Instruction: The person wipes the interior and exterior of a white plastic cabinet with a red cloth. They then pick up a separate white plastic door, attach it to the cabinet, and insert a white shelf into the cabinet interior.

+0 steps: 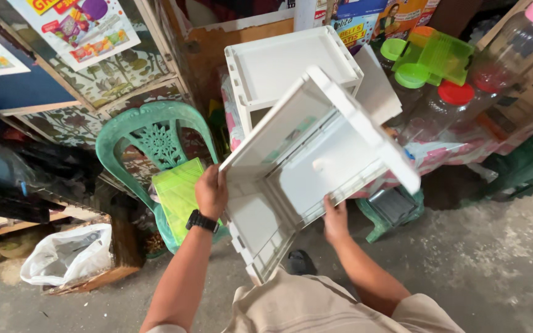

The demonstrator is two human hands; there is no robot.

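1. Nearest to me, the left hand [211,190], with a black watch [202,221] on its wrist, has its fingers curled over the left edge of a white plastic drawer unit [316,157] and pinching that edge
2. The right hand [335,219] meets the unit's lower right frame edge; its fingers [328,203] are pressed against the frame from below, and I cannot tell whether they wrap around it
3. The unit is carried in the air, tilted, its open side towards me, above the concrete floor [501,259] and in front of the person's chest
4. Just beyond, a second white plastic section [291,61] stands upright; the held unit's top corner overlaps it in the view, and I cannot tell whether they touch
5. To the left stands a green plastic chair [155,139] with a lime-green tray [177,191] on its seat; a white plastic bag [66,253] lies lower left
6. Farther right, a bench [464,145] carries clear jars with red lids [456,94] and green containers [433,58]
7. Risk, in my judgement: the grip is on thin edges only, so the tilted unit could slip or twist out of the hands; a swing to the right could strike the jars, and a swing forward could knock the standing section
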